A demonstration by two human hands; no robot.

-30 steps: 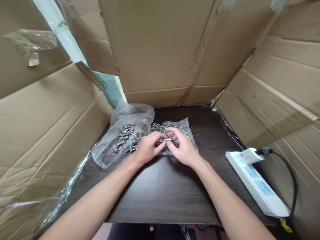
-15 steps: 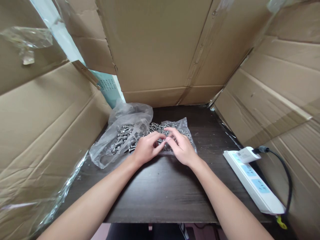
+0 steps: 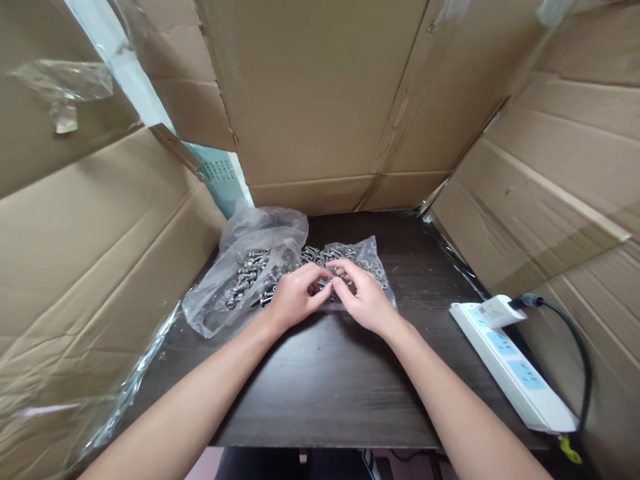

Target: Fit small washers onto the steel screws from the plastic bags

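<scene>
On the far left, a creased cardboard wall rises beside the dark tabletop, with shiny tape along its foot. A pale sheet with writing shows in the gap before the cardboard back wall. Next, a crumpled translucent bag holds bolts, its film partly veiling them. The left hand bends over the near edge of the fasteners, thumb and index tips close together; the right hand meets it, fingers curved. Whether either pinches a piece I cannot tell. Both hands hide part of the metal pieces on a flat clear bag. Rightward, a white power strip with an adapter and black cable lies near the right cardboard wall.
</scene>
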